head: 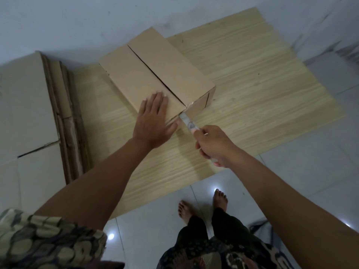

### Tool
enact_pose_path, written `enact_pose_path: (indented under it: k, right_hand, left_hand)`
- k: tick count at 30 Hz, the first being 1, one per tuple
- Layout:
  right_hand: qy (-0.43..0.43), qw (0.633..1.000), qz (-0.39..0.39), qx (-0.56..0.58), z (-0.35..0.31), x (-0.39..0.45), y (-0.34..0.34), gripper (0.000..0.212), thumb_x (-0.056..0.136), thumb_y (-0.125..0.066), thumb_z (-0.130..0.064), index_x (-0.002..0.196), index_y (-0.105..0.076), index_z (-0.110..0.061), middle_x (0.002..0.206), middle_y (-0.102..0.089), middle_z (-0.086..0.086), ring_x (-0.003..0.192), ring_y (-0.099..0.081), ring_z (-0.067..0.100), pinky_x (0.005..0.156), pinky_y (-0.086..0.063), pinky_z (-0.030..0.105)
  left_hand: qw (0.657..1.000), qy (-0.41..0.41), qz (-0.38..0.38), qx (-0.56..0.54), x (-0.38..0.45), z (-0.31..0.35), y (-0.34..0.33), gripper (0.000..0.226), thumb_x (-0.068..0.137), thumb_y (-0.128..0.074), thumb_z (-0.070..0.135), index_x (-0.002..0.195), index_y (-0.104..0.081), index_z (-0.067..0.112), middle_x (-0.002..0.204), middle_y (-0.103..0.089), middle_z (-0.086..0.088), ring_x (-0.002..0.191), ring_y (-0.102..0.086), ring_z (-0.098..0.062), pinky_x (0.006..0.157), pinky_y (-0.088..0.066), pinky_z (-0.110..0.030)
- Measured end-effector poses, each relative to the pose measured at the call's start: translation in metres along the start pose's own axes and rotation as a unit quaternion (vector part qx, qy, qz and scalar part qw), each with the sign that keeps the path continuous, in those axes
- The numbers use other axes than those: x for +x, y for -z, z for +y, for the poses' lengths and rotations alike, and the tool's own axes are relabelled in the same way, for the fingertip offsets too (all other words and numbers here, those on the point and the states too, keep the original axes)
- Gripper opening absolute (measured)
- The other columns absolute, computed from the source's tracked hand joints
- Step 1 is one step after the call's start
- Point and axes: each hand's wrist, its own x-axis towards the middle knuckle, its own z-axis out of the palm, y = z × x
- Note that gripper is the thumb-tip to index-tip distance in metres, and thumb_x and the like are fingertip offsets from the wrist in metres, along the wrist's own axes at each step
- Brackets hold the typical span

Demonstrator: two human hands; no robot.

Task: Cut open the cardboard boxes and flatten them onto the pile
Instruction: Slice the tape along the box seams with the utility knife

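We press our left hand [153,117] flat, fingers straight, on the near end of the closed brown cardboard box [155,74] on the pale wood-grain floor mat [262,84]. Our right hand [213,146] grips a light-handled cutter [186,121], tip at the box's near taped corner. Flattened brown cardboard pile [29,105] lies left.

A: Box [155,74]?
B: Plain brown cardboard, matt, smooth faces. Glossy clear tape at near corner.
A: Pile [29,113]?
B: Same matt cardboard, flat sheets; edges at the side look rough, ragged.
A: Mat [262,84] under it?
B: Pale wood-grain sheet, low sheen. Actual wood or laminate, can't tell.
A: Floor [320,171]?
B: Light tiles, glossy, reflect lamps.
A: Cutter [187,121]?
B: Whitish, blurred; prob. plastic body.
A: Sleeve [48,243]?
B: Patterned cloth, matt.
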Motion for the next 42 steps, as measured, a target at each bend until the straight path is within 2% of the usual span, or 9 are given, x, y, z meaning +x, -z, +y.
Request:
enact_pose_path:
  k: [11, 14, 21, 25, 30, 33, 36, 39, 42]
  right_hand:
    - [-0.01, 1.0, -0.016, 0.003, -0.011, 0.013, 0.014, 0.041, 0.103, -0.053, -0.046, 0.086, -0.064, -0.01, 0.068, -0.062, 0.002, 0.034, -0.048, -0.002, 0.033, -0.031, 0.009]
    - [-0.033, 0.999, -0.016, -0.005, -0.011, 0.012, 0.017, 0.046, 0.101, -0.054, -0.049, 0.082, -0.066, -0.01, 0.064, -0.064, 0.001, 0.039, -0.054, 0.001, 0.042, -0.039, 0.014]
    - [-0.033, 0.999, 0.02, 0.029, -0.023, 0.019, 0.005, 0.039, 0.102, -0.056, -0.042, 0.083, -0.065, -0.01, 0.062, -0.061, 0.003, 0.03, -0.047, 0.002, 0.031, -0.028, 0.009]
    - [-0.011, 0.999, 0.02, 0.041, -0.022, 0.015, 0.01, 0.038, 0.103, -0.055, -0.041, 0.087, -0.066, -0.009, 0.065, -0.061, 0.002, 0.032, -0.049, 0.0, 0.031, -0.029, 0.01]
    - [-0.003, 0.999, 0.027, 0.044, -0.015, 0.01, 0.008, 0.041, 0.103, -0.052, -0.043, 0.085, -0.063, -0.008, 0.061, -0.058, 0.0, 0.031, -0.046, -0.002, 0.031, -0.028, 0.011]
    - [0.002, 0.999, 0.027, 0.037, -0.014, 0.011, 0.006, 0.039, 0.102, -0.054, -0.044, 0.086, -0.062, -0.009, 0.065, -0.06, 0.002, 0.033, -0.049, -0.001, 0.032, -0.029, 0.012]
    - [0.042, 0.991, 0.049, -0.12, -0.008, 0.016, 0.009, 0.031, 0.089, -0.07, -0.043, 0.081, -0.059, -0.015, 0.074, -0.063, 0.002, 0.057, -0.062, 0.008, 0.048, -0.043, 0.022]
    - [0.071, 0.97, 0.067, -0.223, 0.004, 0.015, 0.018, 0.02, 0.09, -0.066, -0.037, 0.092, -0.059, -0.019, 0.087, -0.064, 0.003, 0.076, -0.063, 0.02, 0.066, -0.047, 0.03]
    - [0.09, 0.962, 0.061, -0.249, 0.005, 0.012, 0.028, 0.025, 0.1, -0.049, -0.04, 0.092, -0.056, -0.018, 0.086, -0.063, 0.005, 0.079, -0.062, 0.025, 0.065, -0.041, 0.03]
  left_hand:
    - [1.0, 0.007, -0.005, 0.009, 0.007, 0.0, -0.003, 0.086, 0.094, -0.033, 0.059, 0.155, -0.03, -0.001, 0.163, -0.029, -0.018, 0.151, -0.026, -0.032, 0.123, -0.02, -0.05]
    - [1.0, -0.014, -0.007, 0.009, 0.007, -0.002, -0.003, 0.087, 0.093, -0.032, 0.059, 0.157, -0.027, 0.0, 0.164, -0.026, -0.018, 0.153, -0.024, -0.031, 0.124, -0.019, -0.05]
    - [1.0, -0.016, -0.005, -0.017, 0.01, 0.0, -0.001, 0.077, 0.099, -0.027, 0.054, 0.158, -0.026, 0.003, 0.166, -0.024, -0.016, 0.154, -0.021, -0.03, 0.125, -0.017, -0.05]
    - [0.996, -0.01, 0.048, -0.069, 0.012, 0.002, 0.004, 0.064, 0.103, -0.033, 0.044, 0.152, -0.039, 0.004, 0.16, -0.036, -0.017, 0.15, -0.031, -0.031, 0.121, -0.022, -0.051]
    - [0.993, -0.049, 0.072, -0.078, 0.02, 0.007, 0.01, 0.043, 0.1, -0.044, 0.031, 0.128, -0.06, 0.003, 0.135, -0.056, -0.021, 0.128, -0.053, -0.037, 0.105, -0.043, -0.059]
    - [0.991, -0.073, 0.105, -0.046, 0.024, 0.01, 0.016, 0.033, 0.097, -0.047, 0.027, 0.107, -0.064, 0.002, 0.117, -0.065, -0.022, 0.104, -0.066, -0.04, 0.083, -0.057, -0.056]
    - [0.985, -0.108, 0.132, 0.022, 0.027, 0.012, 0.021, 0.021, 0.094, -0.052, 0.022, 0.094, -0.062, 0.003, 0.1, -0.069, -0.021, 0.08, -0.069, -0.037, 0.059, -0.057, -0.043]
    - [0.986, -0.12, 0.109, 0.035, 0.026, 0.01, 0.012, 0.01, 0.1, -0.047, 0.015, 0.102, -0.049, 0.005, 0.107, -0.065, -0.026, 0.091, -0.067, -0.041, 0.071, -0.058, -0.05]
    - [0.993, -0.082, 0.08, 0.037, 0.025, 0.011, 0.0, 0.018, 0.1, -0.054, 0.008, 0.111, -0.04, 0.008, 0.124, -0.06, -0.029, 0.113, -0.062, -0.045, 0.087, -0.055, -0.059]
